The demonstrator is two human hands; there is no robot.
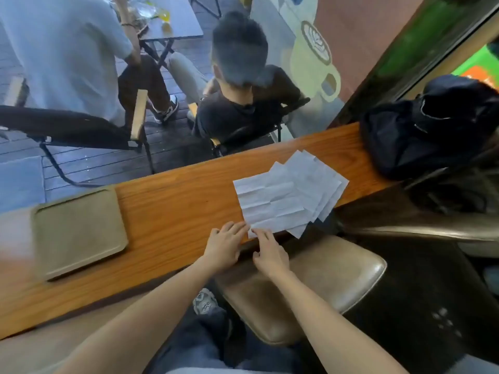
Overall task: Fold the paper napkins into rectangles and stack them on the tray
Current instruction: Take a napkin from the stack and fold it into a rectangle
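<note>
The tray at nine o'clock holds nothing; the napkins lie unfolded at one o'clock. The left hand rests flat-fingered at the top sheet's near corner, and the right hand appears to pinch it. Judging by this, all folding remains.

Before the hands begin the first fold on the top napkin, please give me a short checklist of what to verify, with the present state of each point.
1. Napkins lie flat and unfolded on the counter: ok, several overlap in a fan.
2. Both hands at the top napkin's near corner: ok, left hand and right hand touch it there.
3. Only one sheet is taken: cannot tell.
4. Tray ready to receive: ok, nothing lies on it, and it sits to the left of the hands.
5. Napkins fully on the counter: not ok, the near corners hang over its edge.
</note>
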